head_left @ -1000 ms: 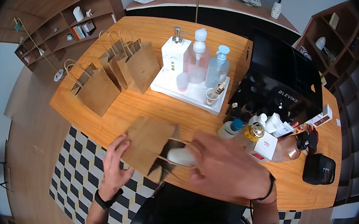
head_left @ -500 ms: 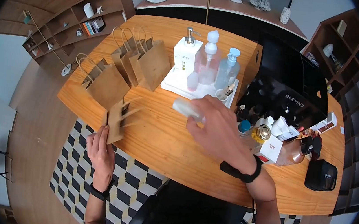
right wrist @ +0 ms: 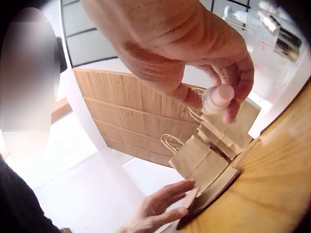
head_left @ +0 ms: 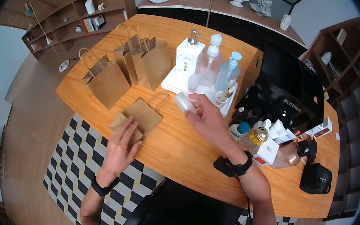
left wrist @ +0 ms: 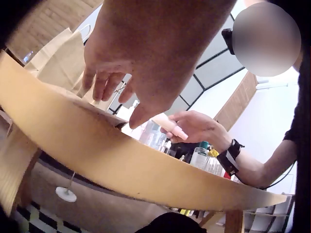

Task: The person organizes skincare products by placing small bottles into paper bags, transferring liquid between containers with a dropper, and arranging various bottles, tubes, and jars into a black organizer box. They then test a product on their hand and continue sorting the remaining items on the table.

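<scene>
A brown paper bag lies on the table near its front left edge, its handles pointing away from the person. The left hand rests on the bag's bottom end, fingers extended over the folded paper. Above the table, just in front of the white tray, the right hand grips a small translucent bottle between thumb and fingers. Its pinkish cap shows in the right wrist view. The left wrist view also shows the bottle, tilted in the fingers.
Several paper bags stand at the left. A white tray holds pump bottles and a small cup. To the right are a black box, a crowd of cosmetics and a black pouch.
The paper bag, earlier with its mouth toward the bottle, swung left and now lies on the table under the left hand. The right hand drew the bottle away from the bag toward the tray.
</scene>
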`<state>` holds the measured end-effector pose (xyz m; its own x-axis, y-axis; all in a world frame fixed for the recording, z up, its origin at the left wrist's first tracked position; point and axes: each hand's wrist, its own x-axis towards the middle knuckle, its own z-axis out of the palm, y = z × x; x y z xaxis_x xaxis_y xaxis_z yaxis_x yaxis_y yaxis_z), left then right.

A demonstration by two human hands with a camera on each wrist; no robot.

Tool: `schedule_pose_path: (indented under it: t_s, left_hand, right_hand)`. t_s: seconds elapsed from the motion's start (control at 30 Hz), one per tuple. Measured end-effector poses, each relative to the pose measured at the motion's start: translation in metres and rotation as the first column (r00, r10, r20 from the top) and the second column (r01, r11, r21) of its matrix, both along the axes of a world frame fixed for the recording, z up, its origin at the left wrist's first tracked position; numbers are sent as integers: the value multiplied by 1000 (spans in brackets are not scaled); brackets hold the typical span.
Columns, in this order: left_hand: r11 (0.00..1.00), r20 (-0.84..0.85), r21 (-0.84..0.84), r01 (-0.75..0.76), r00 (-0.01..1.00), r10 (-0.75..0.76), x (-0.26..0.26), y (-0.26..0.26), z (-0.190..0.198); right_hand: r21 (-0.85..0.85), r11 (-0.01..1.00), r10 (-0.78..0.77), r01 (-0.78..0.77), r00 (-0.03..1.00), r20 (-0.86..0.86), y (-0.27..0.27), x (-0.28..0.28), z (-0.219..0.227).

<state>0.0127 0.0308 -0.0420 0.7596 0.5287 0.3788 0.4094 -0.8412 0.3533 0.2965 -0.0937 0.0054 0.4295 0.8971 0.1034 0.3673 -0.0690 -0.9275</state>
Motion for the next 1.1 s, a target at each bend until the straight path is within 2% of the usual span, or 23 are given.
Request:
schedule_pose_path:
  t_s: [0.03,0.07,0.1,0.17,0.2,0.23,0.3,0.37,0.5,0.57,0.8,0.87,1.1]
  left_hand:
    - [991,4,126,-35,999,35,-1,1,0]
    - [985,-7,138,-108,994,110,-1,0,-3]
    - [986,-3,133,-104,994,105,-2,0,-6]
    - [960,-91,193,-204,970,224,-4,0,-14]
    - [982,-114,80,-169,978,177,-7,3,-19]
    - [981,-110,77,-175,977,183,-6,2,-21]
    - [974,-157,139,-180,967,201,-6,-3,-22]
    - [968,-129,171,-184,970,207,-5,-7,-23]
    - [956,-104,217,-195,970,221,-1,-20,-17]
    - [973,-86,146,-179,978,192,0,-29,-11]
    - [960,-79,182,-213,970,230,7,-23,-13]
    - [961,-91,176,-212,969,230,6,-25,-12]
    - [964,-106,154,-217,966,234,3,-26,-11]
  right_hand:
    - [-23,999,-27,32,982,185,-1,-1,-1]
    - [-40,997,-44,63,930,366,-1,-1,-1]
    - [-44,997,-47,68,928,371,-2,1,-4]
    - [-75,995,-26,69,880,474,0,5,-11]
    - [-77,995,-21,66,877,480,1,7,-13]
    - [-53,993,-71,107,887,456,4,7,-14]
    - [-33,990,-113,141,896,430,10,5,-19]
    - [67,982,-190,178,885,426,16,2,-23]
    - [48,982,-187,181,924,334,26,-3,-28]
    - [141,976,-209,163,879,429,28,-1,-37]
    - [123,981,-192,151,850,491,31,-1,-31]
    - [125,988,-147,92,811,567,41,-1,-28]
    - [131,978,-210,164,756,620,50,-4,-32]
